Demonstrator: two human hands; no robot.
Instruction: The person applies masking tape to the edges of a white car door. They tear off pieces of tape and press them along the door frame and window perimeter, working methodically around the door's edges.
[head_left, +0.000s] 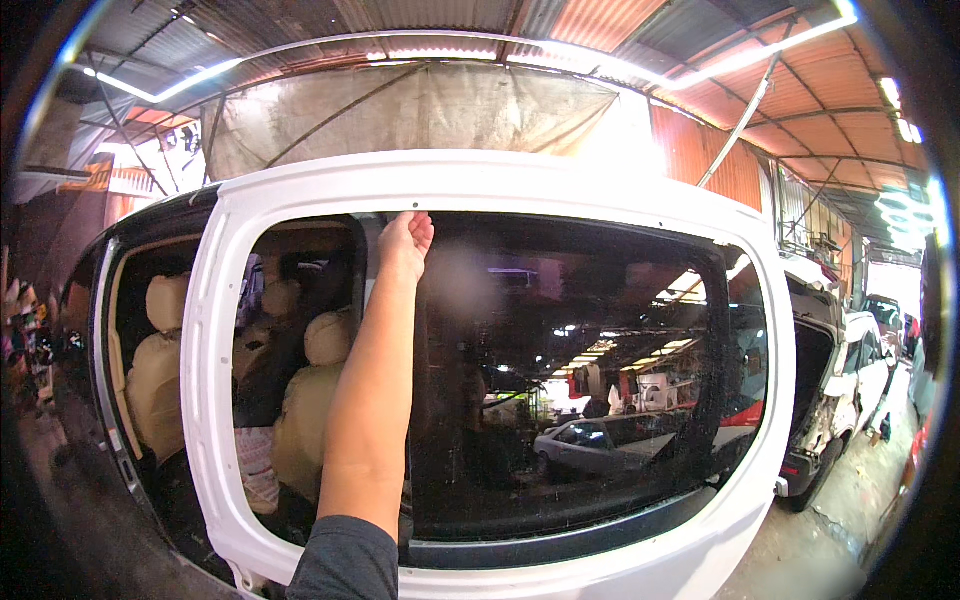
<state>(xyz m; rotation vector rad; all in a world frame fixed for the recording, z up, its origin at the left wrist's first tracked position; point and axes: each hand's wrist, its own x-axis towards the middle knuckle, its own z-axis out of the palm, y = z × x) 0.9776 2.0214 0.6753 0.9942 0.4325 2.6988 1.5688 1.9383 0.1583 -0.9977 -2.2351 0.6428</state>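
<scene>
My left hand (pixel 405 243) is raised on an outstretched arm, in a dark short sleeve, in front of a vehicle's side. Its fingers are curled, and their tips are at the upper inner edge of a white window frame (pixel 215 390), just below a small dark hole in the metal. Whether anything small is between the fingers I cannot make out. Right of the arm is a dark glass pane (pixel 570 330) that reflects a car and the workshop. To its left, the opening shows beige seats (pixel 165 370) inside. My right hand is out of the picture.
A white vehicle (pixel 860 370) with an open rear end stands at the right on a concrete floor (pixel 830 530). A pale sheet (pixel 400 115) hangs behind the roof. Above are corrugated roofing and light strips. Blurred clutter lies at the far left.
</scene>
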